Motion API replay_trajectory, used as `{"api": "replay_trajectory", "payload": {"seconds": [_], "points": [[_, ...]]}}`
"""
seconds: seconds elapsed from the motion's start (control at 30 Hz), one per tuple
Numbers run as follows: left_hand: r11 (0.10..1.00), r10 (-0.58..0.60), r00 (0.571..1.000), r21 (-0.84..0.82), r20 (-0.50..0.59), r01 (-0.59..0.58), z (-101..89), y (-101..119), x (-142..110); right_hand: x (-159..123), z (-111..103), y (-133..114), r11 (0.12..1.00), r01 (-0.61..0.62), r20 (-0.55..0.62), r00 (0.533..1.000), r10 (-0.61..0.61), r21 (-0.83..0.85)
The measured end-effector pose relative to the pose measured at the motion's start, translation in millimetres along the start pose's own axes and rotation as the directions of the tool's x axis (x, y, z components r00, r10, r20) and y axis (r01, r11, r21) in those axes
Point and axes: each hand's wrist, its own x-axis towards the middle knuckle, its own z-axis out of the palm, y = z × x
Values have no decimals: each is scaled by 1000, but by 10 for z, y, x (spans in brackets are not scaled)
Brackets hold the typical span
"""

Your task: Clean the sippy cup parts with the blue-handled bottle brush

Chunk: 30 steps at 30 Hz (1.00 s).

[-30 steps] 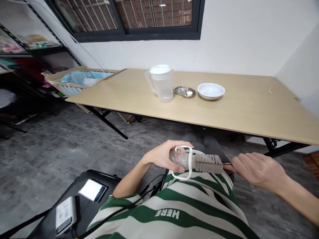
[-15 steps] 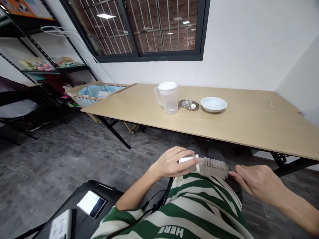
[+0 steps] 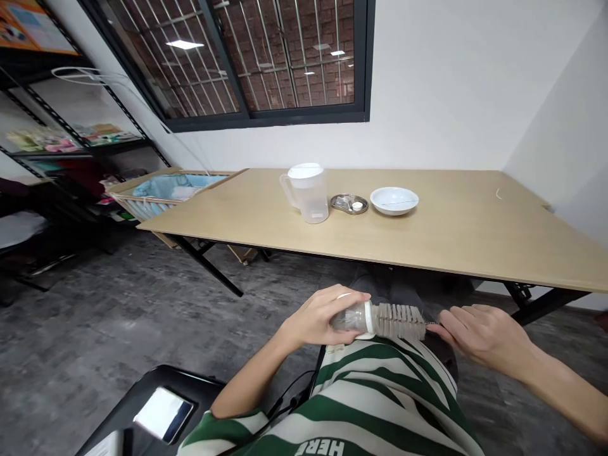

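The left hand (image 3: pixel 316 318) grips the clear bottle (image 3: pixel 349 319), turned since earlier, off the table's near edge (image 3: pixel 427 266); the right hand (image 3: pixel 482 334) pinches the brush (image 3: pixel 399 322) stem (bristles visible outside).

A barred window (image 3: pixel 294 63) is above the table (image 3: pixel 427 247); a phone (image 3: pixel 164 413) lies on a chair (image 3: pixel 204 392).

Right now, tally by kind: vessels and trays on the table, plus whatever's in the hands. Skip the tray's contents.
Pitcher: 1
Metal tray: 1
White bowl: 1
Clear bottle, in the left hand: 1
Bristle brush, in the right hand: 1
Total: 5
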Motion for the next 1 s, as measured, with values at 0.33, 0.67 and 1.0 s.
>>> {"api": "replay_trajectory", "payload": {"seconds": [0.33,0.67,1.0], "points": [[987,101,995,124,-11,-99,35,-49,42,-74,94,-29,998,-57,26,998,57,26],[962,165,985,228,-49,-150,36,-81,40,-64,81,-82,986,-137,53,990,133,91],[997,0,999,82,-38,3,2,-69,69,46,-56,17,995,-86,96,992,81,53]]}}
